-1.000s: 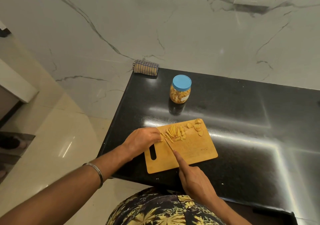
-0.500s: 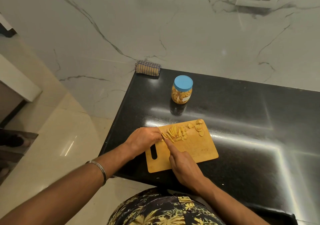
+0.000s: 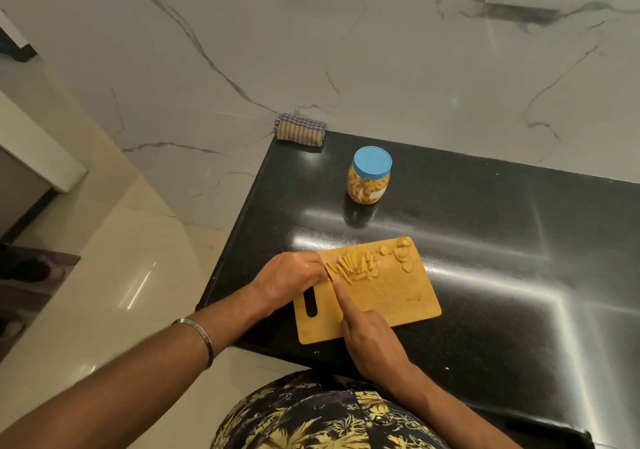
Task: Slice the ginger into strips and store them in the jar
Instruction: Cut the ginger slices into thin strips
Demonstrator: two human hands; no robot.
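L hand (image 3: 289, 277): curled, fingertips pressed down at the board's upper-left edge; whatever it pins there is hidden under the fingers. Metal bangle (image 3: 201, 336) on L wrist. R hand (image 3: 372, 339): closed around a knife handle, index finger stretched along the spine; handle itself not visible. Knife (image 3: 328, 272): only a short dark bit of blade shows, tip just beside L fingertips.

Cutting board (image 3: 391, 298): wooden, slotted handle toward the person, lies near counter's front-left corner. Ginger strips (image 3: 353, 266): loose pile on board's upper left, just R of the blade. Ginger slices (image 3: 401, 254): a few uncut rounds at the board's far R corner.

Jar (image 3: 370, 176): upright behind the board, apart from it, blue lid on, yellowish pieces inside. Counter (image 3: 485, 240): black, glossy. Folded checked cloth (image 3: 300, 130) at counter's far-left corner against marble wall.
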